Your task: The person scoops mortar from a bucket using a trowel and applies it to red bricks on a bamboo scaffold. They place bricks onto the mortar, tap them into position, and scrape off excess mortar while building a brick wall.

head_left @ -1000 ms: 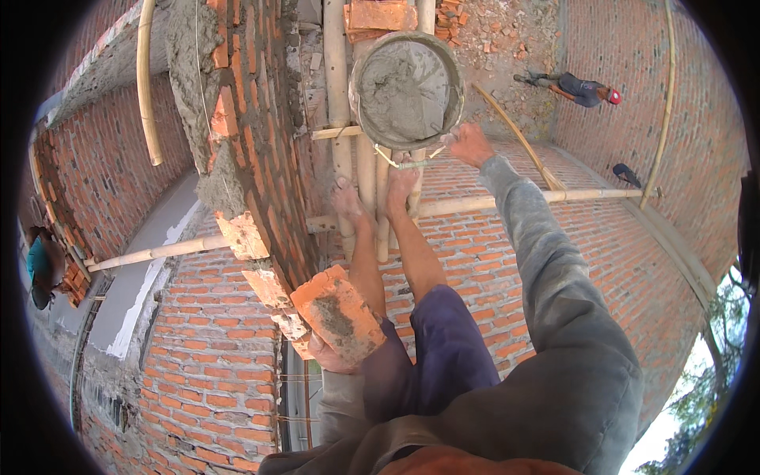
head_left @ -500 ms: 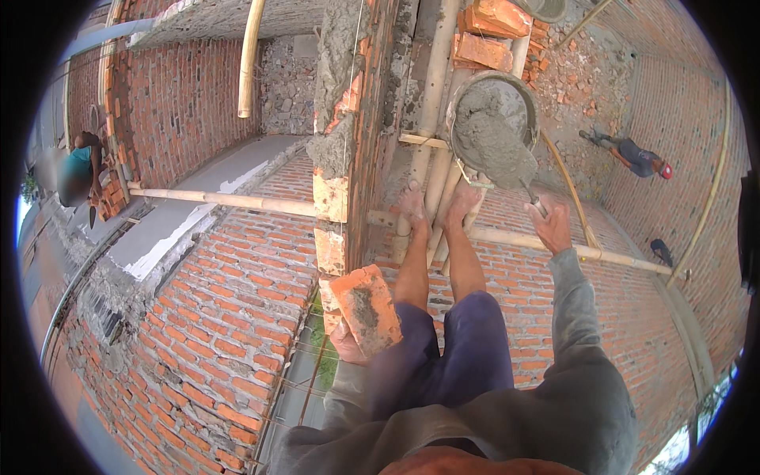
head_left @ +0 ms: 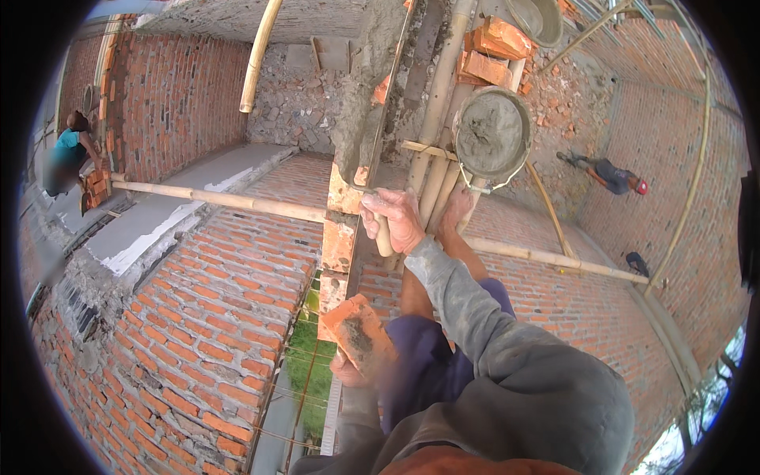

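Observation:
My left hand grips an orange brick with a grey mortar patch on its face, held beside the near end of the wall. My right hand is closed round the wooden handle of a trowel. The trowel's metal neck reaches over the wall top; its blade is hard to tell from the grey mortar there. Nearer me, bare bricks line the top of the narrow wall. A bucket of wet mortar stands to the right, beyond my right hand.
Bamboo poles run under my feet, and another pole crosses to the wall from the left. Stacked bricks and a second bucket lie beyond the mortar bucket. One person is far left, another below at right.
My right hand has brought the trowel from the mortar bucket leftward to the wall top. My left hand still holds the brick, now slightly lower in view.

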The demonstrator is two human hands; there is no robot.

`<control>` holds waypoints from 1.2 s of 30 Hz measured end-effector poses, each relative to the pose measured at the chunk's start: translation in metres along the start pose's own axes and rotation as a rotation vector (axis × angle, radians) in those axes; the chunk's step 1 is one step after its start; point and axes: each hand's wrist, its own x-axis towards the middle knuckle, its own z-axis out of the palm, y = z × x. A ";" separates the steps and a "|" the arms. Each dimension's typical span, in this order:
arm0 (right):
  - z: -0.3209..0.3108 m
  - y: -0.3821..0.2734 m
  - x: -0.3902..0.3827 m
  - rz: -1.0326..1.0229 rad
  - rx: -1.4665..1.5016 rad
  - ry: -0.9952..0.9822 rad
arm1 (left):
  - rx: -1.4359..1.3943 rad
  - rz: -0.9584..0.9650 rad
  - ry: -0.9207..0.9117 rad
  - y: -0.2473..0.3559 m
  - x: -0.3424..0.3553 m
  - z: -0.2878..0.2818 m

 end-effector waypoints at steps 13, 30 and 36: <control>-0.012 0.013 -0.071 0.108 0.367 0.205 | -0.093 -0.005 0.100 -0.023 -0.023 -0.047; -0.011 -0.231 0.138 0.111 0.574 0.111 | -0.050 -0.046 0.012 -0.015 -0.010 -0.013; -0.014 -0.315 0.137 -0.017 0.382 -0.012 | -0.029 -0.062 0.041 -0.016 -0.008 0.018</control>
